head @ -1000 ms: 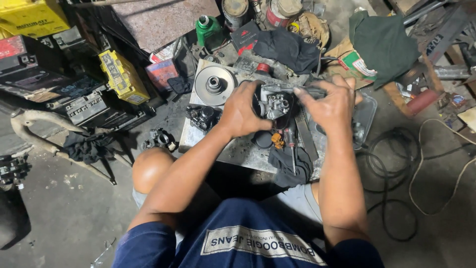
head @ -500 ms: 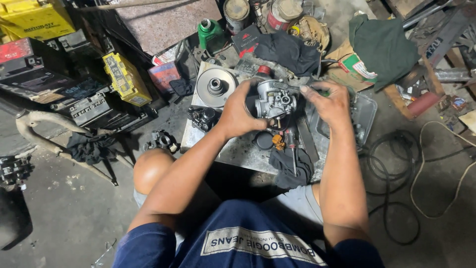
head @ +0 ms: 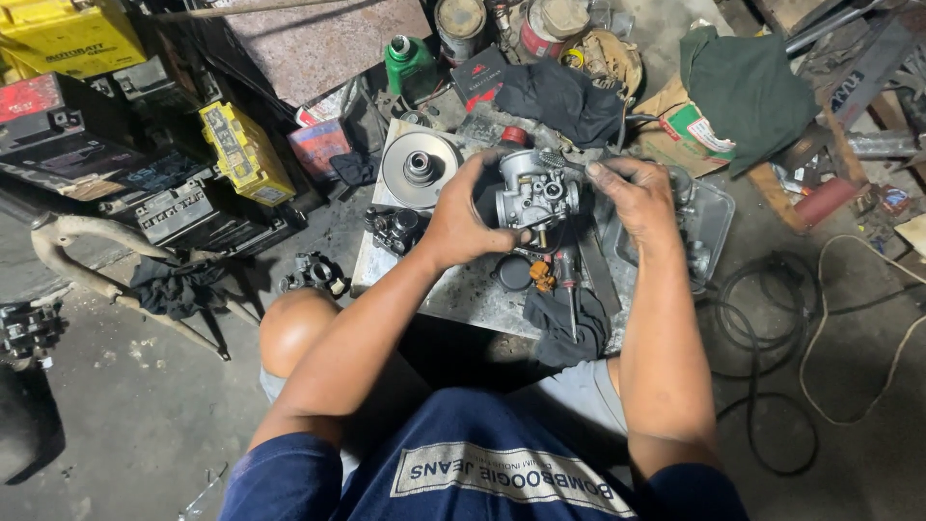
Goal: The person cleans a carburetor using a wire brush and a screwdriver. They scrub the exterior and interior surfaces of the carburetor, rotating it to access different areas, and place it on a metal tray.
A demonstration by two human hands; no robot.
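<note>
Left hand (head: 461, 224) grips a small metal engine part (head: 533, 191) from its left side, fingers curled round it, held up over the bench (head: 453, 289). Right hand (head: 635, 198) is at the part's top right, fingers pinched on a thin tool (head: 564, 164) w/ a knobby end. Tool lies sideways, pointing left onto the part's top. Both hands close; left carries it.
</note>
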